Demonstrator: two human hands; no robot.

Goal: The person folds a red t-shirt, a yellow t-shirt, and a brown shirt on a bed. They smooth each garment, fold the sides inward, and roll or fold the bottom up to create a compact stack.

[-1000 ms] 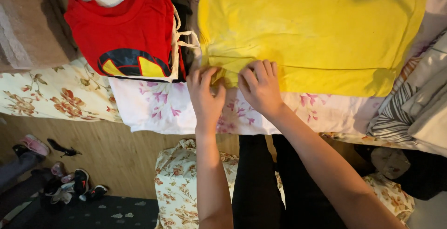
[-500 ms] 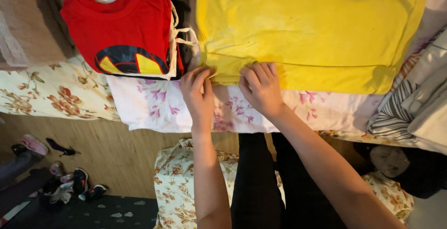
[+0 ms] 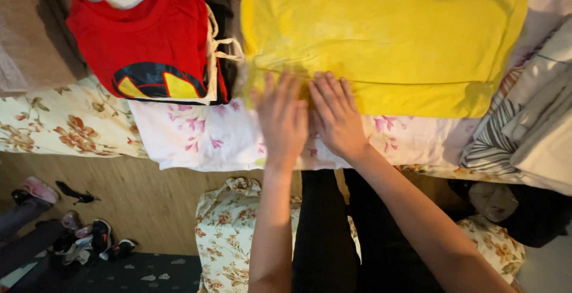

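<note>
The left hand point(image 3: 281, 120) and right hand point(image 3: 336, 116) lie flat, fingers spread and holding nothing, side by side on the near hem of the yellow shirt point(image 3: 387, 36). The shirt lies spread on a white floral sheet point(image 3: 202, 138). It looks light, soft and limp, likely to wrinkle and slide; the hem corners seem the best places to grip. A folded red shirt point(image 3: 149, 42) lies left of the yellow one.

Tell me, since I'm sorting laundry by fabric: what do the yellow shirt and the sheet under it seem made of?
Yellow shirt: probably cotton jersey, matte, with soft wrinkles beside both hands, left hand and right hand. Sheet: thin woven cloth, maybe cotton, white with a pink flower print, draping limply over the edge. The fibres cannot be told for sure.
</note>
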